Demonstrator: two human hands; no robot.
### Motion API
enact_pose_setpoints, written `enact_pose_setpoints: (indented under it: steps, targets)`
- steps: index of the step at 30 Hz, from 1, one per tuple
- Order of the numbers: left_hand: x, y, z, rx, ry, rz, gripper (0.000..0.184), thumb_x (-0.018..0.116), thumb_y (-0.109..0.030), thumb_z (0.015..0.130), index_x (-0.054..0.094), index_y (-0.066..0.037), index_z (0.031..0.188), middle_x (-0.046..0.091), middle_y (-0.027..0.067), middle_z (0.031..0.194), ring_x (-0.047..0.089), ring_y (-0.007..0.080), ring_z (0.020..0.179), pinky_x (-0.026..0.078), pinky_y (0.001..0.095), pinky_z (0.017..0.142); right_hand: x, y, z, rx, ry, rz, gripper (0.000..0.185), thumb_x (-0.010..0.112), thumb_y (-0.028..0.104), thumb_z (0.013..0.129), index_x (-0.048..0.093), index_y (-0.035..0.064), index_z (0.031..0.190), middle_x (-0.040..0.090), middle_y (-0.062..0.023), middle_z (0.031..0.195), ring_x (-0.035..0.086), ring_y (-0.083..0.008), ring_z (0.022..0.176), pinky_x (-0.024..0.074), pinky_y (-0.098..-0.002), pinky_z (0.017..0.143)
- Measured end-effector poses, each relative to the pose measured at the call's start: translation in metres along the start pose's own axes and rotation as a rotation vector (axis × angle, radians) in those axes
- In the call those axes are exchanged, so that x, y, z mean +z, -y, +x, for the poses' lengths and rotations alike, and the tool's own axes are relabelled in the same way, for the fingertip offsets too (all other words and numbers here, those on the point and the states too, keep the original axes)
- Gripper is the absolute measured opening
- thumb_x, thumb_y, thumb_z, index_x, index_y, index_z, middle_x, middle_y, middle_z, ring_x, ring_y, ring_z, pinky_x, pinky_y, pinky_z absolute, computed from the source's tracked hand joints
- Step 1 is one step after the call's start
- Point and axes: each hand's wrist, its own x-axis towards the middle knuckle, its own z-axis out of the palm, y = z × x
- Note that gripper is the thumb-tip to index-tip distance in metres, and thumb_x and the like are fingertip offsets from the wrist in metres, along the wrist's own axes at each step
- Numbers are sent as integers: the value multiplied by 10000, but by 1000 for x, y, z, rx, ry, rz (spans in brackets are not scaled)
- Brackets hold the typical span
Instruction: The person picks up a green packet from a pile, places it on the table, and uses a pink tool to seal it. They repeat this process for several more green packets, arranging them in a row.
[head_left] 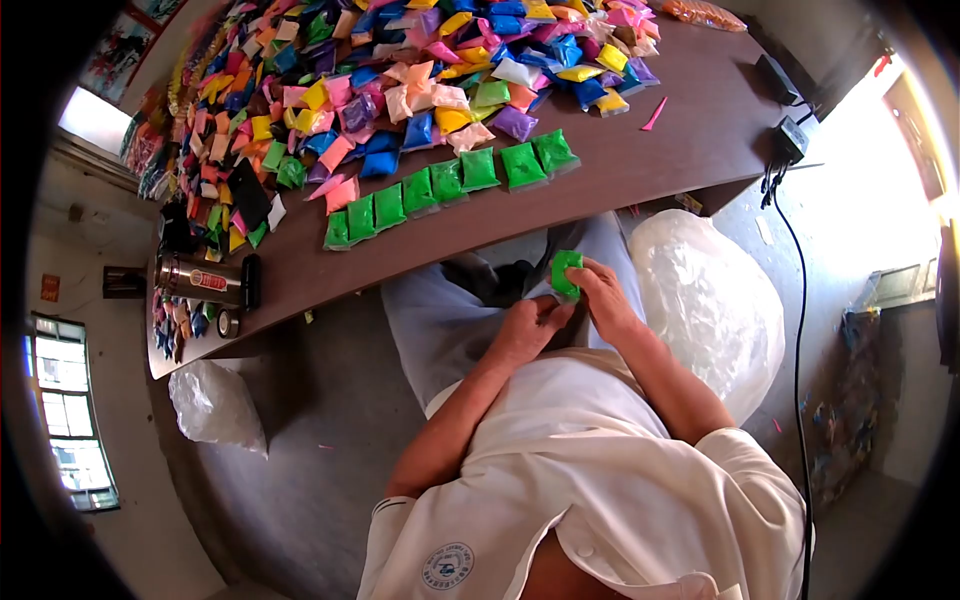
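A small green packet [565, 272] is held over my lap, below the table's front edge. My right hand [603, 296] grips it from the right, thumb and fingers closed on it. At the packet's lower end, my left hand [534, 328] is closed, its fingertips pinched at the bottom edge and partly hidden. On the table [640, 160], a row of several flat green packets [417, 190] lies along the near side. Behind the row spreads a large heap of small packets [400, 95] in many colours.
At the table's left end are a steel flask [205, 281] and a dark phone-like object [249, 194]. A pink stick [654, 114] and black adapters [790, 140] lie at the right. Clear plastic bags [708, 305] rest beside my legs; a black cable [800, 330] hangs down.
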Motion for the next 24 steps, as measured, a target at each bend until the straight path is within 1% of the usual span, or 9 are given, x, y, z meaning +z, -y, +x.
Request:
enact_pose_setpoints:
  steps: [3,5,6,10,13,15,19,21,24]
  targets:
    - [0,4,0,33,47,-276,382,561,-345,876,580,6,726,579,41,672,534,121,654,428,271,623,-12,-23,5,-143,173,207,347,414,213,862,528,-21,1090,603,-143,997,590,-220,856,482,-322,644]
    - [-2,4,1,31,57,-574,465,533,-446,872,571,-17,694,570,39,702,530,115,703,413,250,669,-8,-11,-1,-25,179,293,349,412,205,857,512,-10,1113,595,-153,1022,590,-228,856,490,-334,640]
    - [-2,4,1,31,56,-574,465,533,-446,872,571,-17,694,570,39,702,530,115,703,413,250,669,-6,-5,-3,92,184,378,355,410,197,852,495,1,1135,588,-162,1048,591,-237,856,497,-345,636]
    - [-5,-1,-1,-53,41,-575,492,501,-483,875,566,-28,702,554,44,701,529,124,705,412,251,693,1,4,-4,132,162,465,351,411,200,852,486,10,1137,589,-167,1057,592,-249,833,498,-353,619]
    - [-3,-1,-1,-70,32,-643,482,500,-474,878,561,-31,700,532,34,678,529,130,698,415,257,685,2,6,-4,153,154,459,287,394,186,871,482,28,1094,598,-139,1056,584,-212,714,468,-323,549]
    - [-1,3,0,-61,26,-698,471,502,-464,881,556,-34,694,519,29,663,529,133,696,415,259,676,-1,3,-3,162,253,439,310,450,208,868,501,19,1109,596,-146,1046,598,-205,772,490,-315,566]
    - [2,10,2,-54,19,-646,426,518,-406,891,539,-34,684,502,19,650,529,134,694,419,259,656,4,1,-4,90,181,222,286,522,229,878,520,27,1080,605,-123,1030,597,-169,756,479,-285,547]
    - [1,10,3,-50,18,-628,413,523,-388,893,533,-35,680,504,18,653,529,134,693,420,258,651,5,-4,-2,23,215,289,271,575,258,873,570,26,1012,636,-54,832,561,-113,582,422,-228,449]
    - [-2,6,1,-36,48,-645,419,526,-403,888,548,-33,692,523,21,667,530,130,694,417,256,656,9,0,-3,31,158,251,265,559,260,883,602,16,978,639,-48,785,553,-106,568,421,-224,451]
